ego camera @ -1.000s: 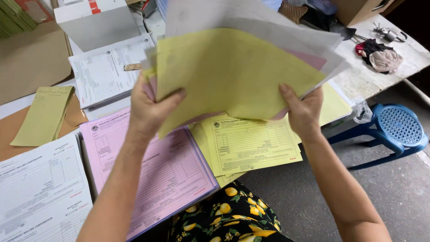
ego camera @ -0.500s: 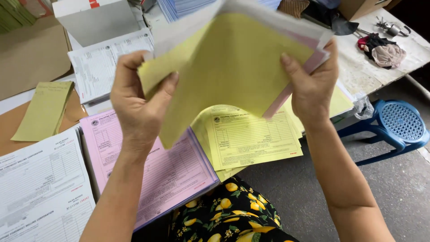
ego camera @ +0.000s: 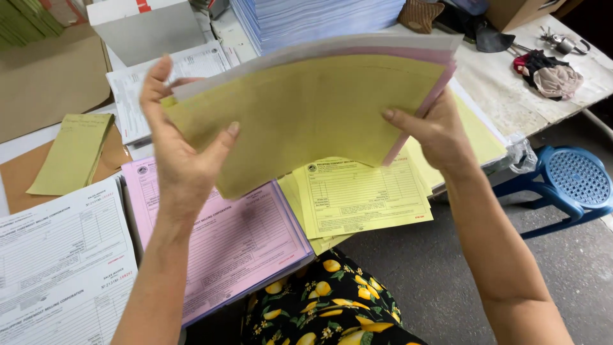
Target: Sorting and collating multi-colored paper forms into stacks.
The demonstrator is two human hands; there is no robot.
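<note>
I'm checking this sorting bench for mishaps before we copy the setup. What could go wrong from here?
1. The held sheaf of yellow, pink and white sheets is gripped only at its ends by the left hand and right hand; the sagging middle could let sheets slide out of order.
2. The yellow forms overhang the table edge above the lap, so a nudge might tip them to the floor.

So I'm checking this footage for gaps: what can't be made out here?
Head view only:
- Printed side of the held sheaf: turned away.
- Left hand fingers: behind the sheaf.
- Yellow forms, top part: covered by the sheaf and right hand.
- Blue stool: cut by the right edge.
</note>
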